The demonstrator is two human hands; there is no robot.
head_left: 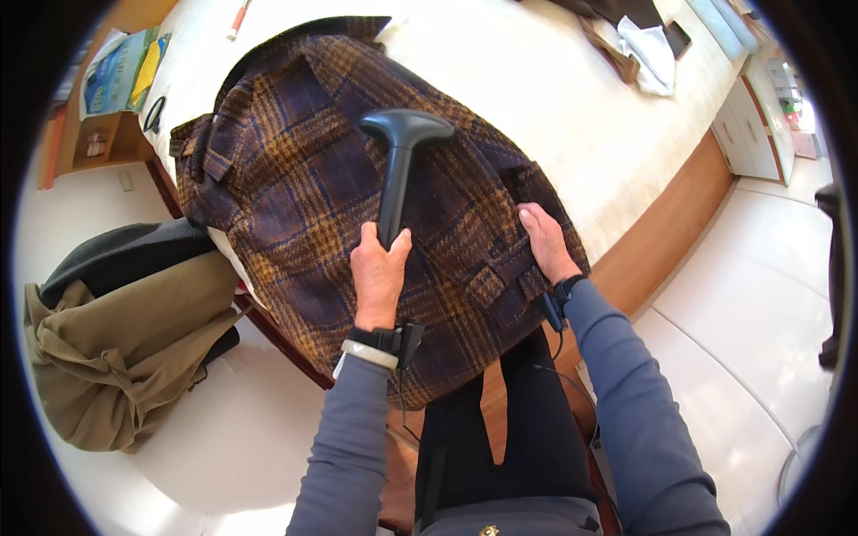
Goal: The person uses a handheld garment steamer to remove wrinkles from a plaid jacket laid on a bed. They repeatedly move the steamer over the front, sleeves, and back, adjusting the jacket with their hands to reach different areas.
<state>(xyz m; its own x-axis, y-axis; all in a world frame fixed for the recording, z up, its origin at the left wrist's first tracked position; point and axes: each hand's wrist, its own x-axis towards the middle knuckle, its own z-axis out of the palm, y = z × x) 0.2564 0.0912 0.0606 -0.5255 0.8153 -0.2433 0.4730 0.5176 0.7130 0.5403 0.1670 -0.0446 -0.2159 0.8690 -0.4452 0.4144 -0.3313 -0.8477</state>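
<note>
Gripped in the left hand point(379, 272), fingers wrapped round the dark handle: a handheld garment steamer point(399, 156), head pressed on a brown-and-navy plaid wool coat point(313, 170) spread over the bed point(554, 80). Right hand point(542, 241) flat and open on the coat's edge, holding nothing. Off to the left, an olive cloth bag point(125, 357) on the floor, slumped, contents hidden; beyond it a wooden shelf point(103, 143) bearing a booklet point(121, 58).
</note>
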